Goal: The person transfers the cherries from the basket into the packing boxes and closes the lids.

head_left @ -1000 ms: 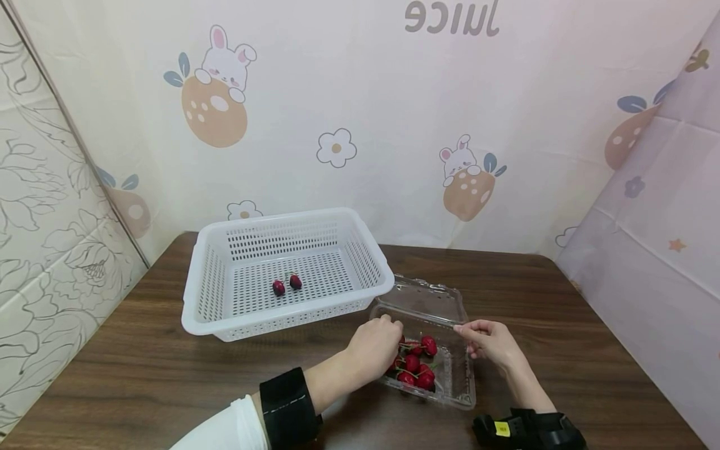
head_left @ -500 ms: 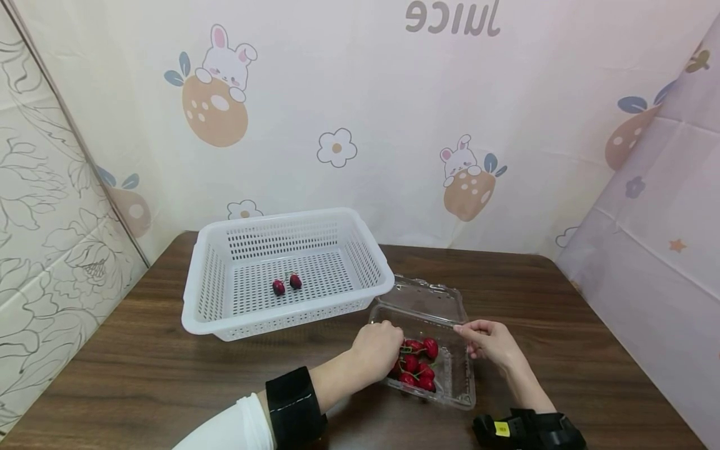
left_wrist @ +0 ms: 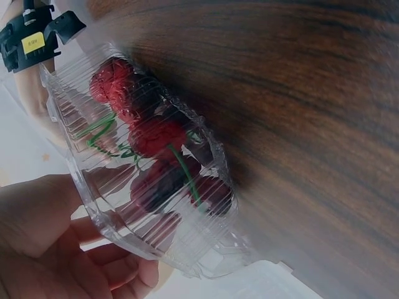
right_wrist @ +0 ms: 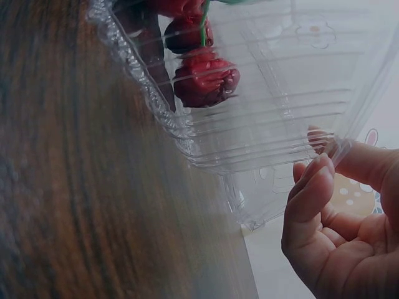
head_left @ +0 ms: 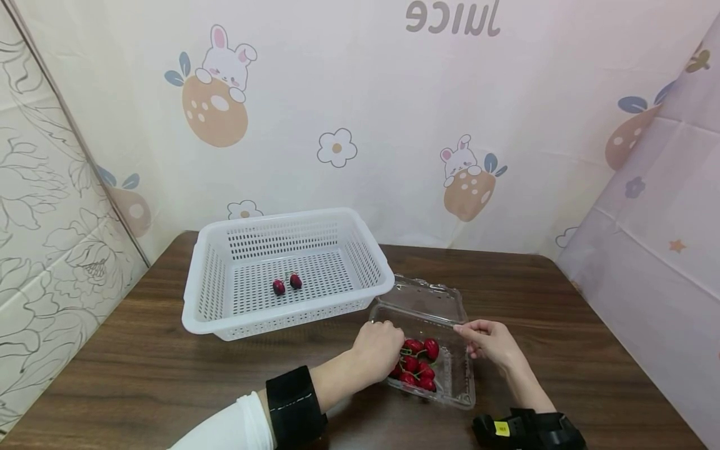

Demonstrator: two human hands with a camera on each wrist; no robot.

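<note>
A clear plastic clamshell box stands on the table, lid folded back, with several red cherries on green stems in it. My left hand reaches in over its left side. In the left wrist view, seen through the ridged wall, the thumb and forefinger lie on either side of a dark cherry and appear to pinch it; the plastic blurs the contact. With thumb and fingertips my right hand pinches the box's right rim; the right wrist view shows this hand at the corner.
A white slotted basket stands at the back left, its right end beside the box lid. Two dark cherries lie on its floor. Beneath everything is a brown wooden table; a printed curtain hangs behind.
My left hand has shifted slightly right and down inside the box, and the cherries near it have moved a little. Through the last half second it barely moves. The right hand stays put.
</note>
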